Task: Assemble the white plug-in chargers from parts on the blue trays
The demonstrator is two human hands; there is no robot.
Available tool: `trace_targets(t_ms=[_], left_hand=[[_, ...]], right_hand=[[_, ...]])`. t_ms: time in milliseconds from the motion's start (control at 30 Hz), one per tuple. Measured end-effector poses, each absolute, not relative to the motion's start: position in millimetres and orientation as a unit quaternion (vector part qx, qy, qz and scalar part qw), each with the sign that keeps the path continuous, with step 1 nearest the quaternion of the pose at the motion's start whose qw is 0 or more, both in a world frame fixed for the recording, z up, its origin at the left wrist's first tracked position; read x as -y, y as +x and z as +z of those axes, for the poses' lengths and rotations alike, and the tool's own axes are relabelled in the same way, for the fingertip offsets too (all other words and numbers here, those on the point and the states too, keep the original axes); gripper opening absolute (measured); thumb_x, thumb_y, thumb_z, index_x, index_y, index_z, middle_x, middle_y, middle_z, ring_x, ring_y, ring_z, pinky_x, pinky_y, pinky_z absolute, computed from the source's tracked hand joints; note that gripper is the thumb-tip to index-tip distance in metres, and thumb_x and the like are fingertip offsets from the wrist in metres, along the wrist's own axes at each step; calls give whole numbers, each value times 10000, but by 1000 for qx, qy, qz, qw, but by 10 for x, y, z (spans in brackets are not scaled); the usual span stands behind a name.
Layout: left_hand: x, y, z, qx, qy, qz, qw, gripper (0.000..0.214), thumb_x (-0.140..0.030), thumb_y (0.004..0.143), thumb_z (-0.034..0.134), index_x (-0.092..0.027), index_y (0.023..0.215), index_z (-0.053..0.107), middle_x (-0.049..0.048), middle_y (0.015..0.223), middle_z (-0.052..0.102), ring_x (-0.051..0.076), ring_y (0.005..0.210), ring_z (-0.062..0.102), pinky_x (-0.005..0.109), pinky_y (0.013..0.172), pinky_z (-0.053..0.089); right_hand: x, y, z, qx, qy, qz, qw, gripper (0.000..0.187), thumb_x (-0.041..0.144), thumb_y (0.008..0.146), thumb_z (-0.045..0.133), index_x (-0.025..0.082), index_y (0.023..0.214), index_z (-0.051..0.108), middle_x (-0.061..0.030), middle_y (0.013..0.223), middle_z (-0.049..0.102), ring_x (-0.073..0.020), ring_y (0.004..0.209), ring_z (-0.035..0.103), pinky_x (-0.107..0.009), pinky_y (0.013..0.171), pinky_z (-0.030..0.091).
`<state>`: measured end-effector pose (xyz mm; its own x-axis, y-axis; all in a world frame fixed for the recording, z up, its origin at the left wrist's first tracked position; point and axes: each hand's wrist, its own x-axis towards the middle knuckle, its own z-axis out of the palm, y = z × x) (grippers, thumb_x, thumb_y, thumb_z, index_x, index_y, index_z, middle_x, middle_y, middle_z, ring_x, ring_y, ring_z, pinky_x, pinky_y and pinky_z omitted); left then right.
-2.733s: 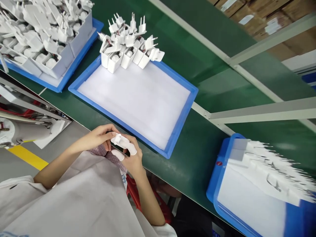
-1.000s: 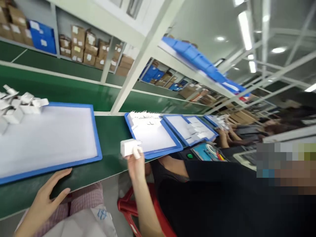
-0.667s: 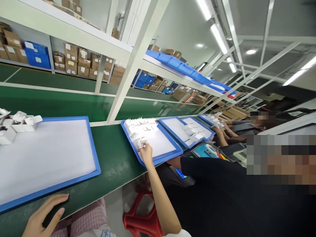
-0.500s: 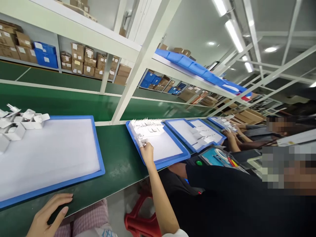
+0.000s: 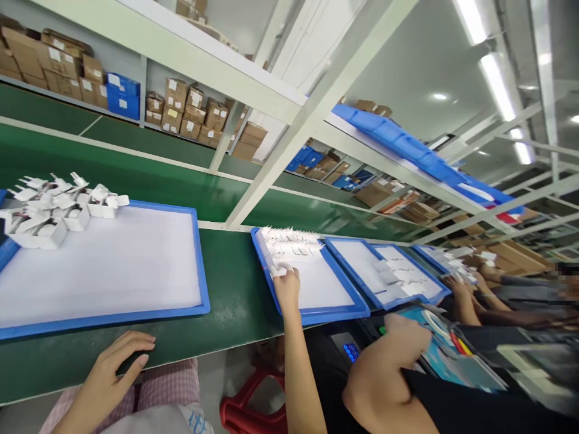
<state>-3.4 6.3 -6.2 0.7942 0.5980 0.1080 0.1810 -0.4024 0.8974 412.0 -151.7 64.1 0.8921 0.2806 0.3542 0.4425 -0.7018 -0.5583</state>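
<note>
The right hand [image 5: 286, 290] is stretched out to about 1 o'clock from the person, across the green conveyor belt [image 5: 230, 283] and over the near rim of a small blue tray [image 5: 335, 314]. It is seen from the back. Its fingertips [image 5: 277, 272], capped in white finger cots, are curled forward against the near end of a row of white chargers [image 5: 294, 244]. That row stands along the tray's 12 o'clock edge with the prongs pointing up. The fingers hide their own undersides, so I cannot tell whether they are pinching a charger or only touching the row.

The left hand [image 5: 115, 367] lies at about 7 o'clock, palm down on the near edge of the belt. Its fingers are loosely spread and hold nothing. Just beyond it, at its 12 o'clock, is a large blue tray [image 5: 202, 271] lined in white. A loose heap of white chargers [image 5: 54, 211] fills that tray's 10 o'clock corner.

At 3 o'clock from the small tray, and touching it, is another blue tray [image 5: 359, 262] with a few white parts on it. A co-worker's hands [image 5: 456, 289] are at the far side of that tray. A second co-worker's bare arm [image 5: 384, 367] crosses the view at 5 o'clock, well apart from the right hand. A red stool [image 5: 253, 407] shows below the belt at 6 o'clock. Cardboard boxes [image 5: 190, 108] line the shelf at 11 o'clock, and blue bins [image 5: 398, 141] sit on the rack at 2 o'clock.
</note>
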Motion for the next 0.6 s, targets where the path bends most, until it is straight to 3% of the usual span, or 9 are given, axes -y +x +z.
trace_targets(t_ms=[67,167,267,333,467,533,600], left_hand=[[-38,-38,-49,-235,800,203,513,219,-387,946,521,-302,980,720,39,1114,700,224,1062,664,300,894,567],[-15,-34,-3,-220,791,197,536,228,-351,971,487,-272,958,700,46,1113,687,208,1070,643,304,910,541],[-13,-29,62,-192,788,205,548,235,-302,987,452,-226,937,668,61,1070,675,194,1031,630,317,909,508],[-15,-29,93,-181,782,215,557,231,-266,984,438,-197,892,638,69,1038,664,189,1003,620,320,888,495],[-8,-28,102,-218,735,249,592,222,-239,967,447,-184,810,593,65,993,651,186,967,612,316,859,482],[-2,-19,90,-241,700,265,617,220,-244,963,453,-189,804,594,61,983,648,185,948,612,312,847,480],[3,-7,74,-250,677,282,632,208,-232,952,461,-189,798,594,58,966,643,182,930,612,306,833,479]], right_hand=[[1453,3842,720,199,-909,-167,326,522,487,812,491,69,1082,647,-209,1102,563,-203,658,527,-418,757,450],[1185,3290,794,293,-879,-156,343,441,461,885,471,115,1086,657,-126,1002,588,-175,646,524,-375,740,468],[695,2703,791,491,-801,-20,343,279,350,921,507,167,1030,687,-52,856,607,-153,665,559,-298,695,471],[257,2395,734,584,-749,88,301,265,317,911,533,185,1083,686,-44,850,619,-156,698,579,-295,716,478],[-830,2103,471,594,-716,220,293,542,359,750,707,192,1254,600,-93,1128,651,-179,762,605,-361,839,500],[-1403,2055,296,535,-743,224,334,669,377,677,754,148,1277,563,-118,1103,663,-188,722,602,-398,863,504],[-1910,2003,133,512,-750,210,364,826,393,687,732,96,1392,421,-154,1116,655,-227,830,626,-429,910,493]])
